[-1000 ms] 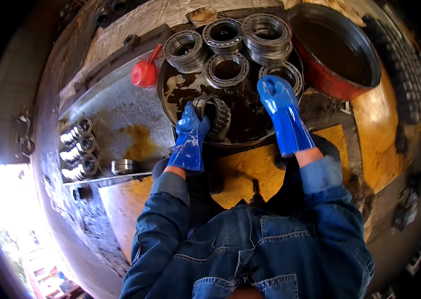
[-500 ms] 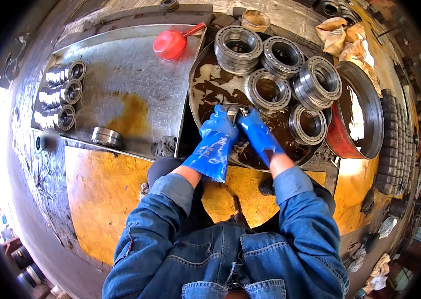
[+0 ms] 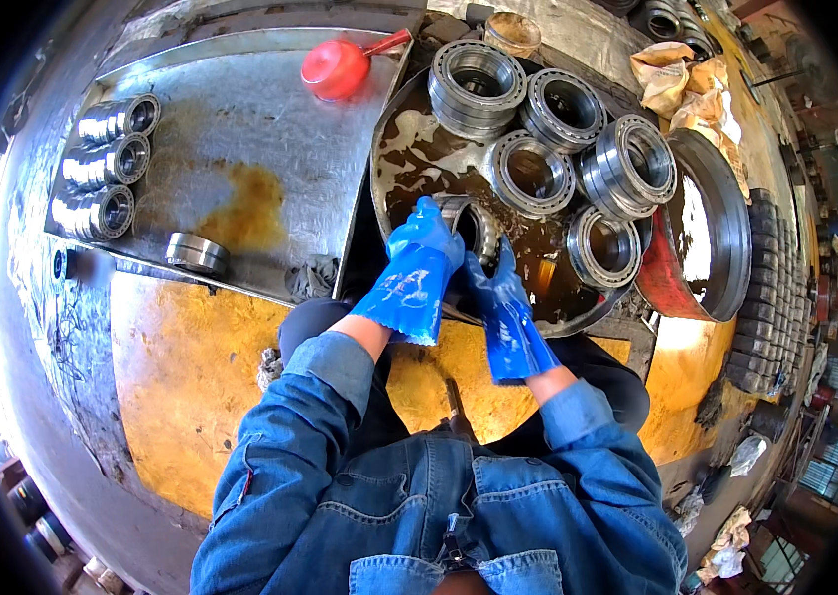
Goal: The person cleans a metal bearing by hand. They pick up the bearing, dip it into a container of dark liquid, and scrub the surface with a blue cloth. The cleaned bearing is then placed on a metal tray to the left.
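A metal roller bearing (image 3: 484,230) is held tilted over the round basin of brown liquid (image 3: 578,322), its open bore partly in view. My left hand (image 3: 426,245), in a wet blue rubber glove, grips the bearing's left side. Around its lower right edge is my right hand (image 3: 498,291), gloved alike, with thumb and fingers on either side of the rim. Just beyond my hands several larger bearings stand in the basin, among them a single ring (image 3: 532,175) and a tall stack (image 3: 477,87). Another ring (image 3: 604,248) sits to the right.
On the left, a metal tray (image 3: 325,198) holds rows of bearings (image 3: 107,164), a lone bearing (image 3: 197,253), a red dipper (image 3: 336,69) and a dark rag (image 3: 312,279). A large red-sided ring (image 3: 726,238) stands at right, near crumpled brown paper (image 3: 702,94) and stacked dark parts (image 3: 759,288).
The bearing has turned so its bore now shows. My right hand has shifted down, from the bearing's top to its lower right edge. The whole view has moved slightly.
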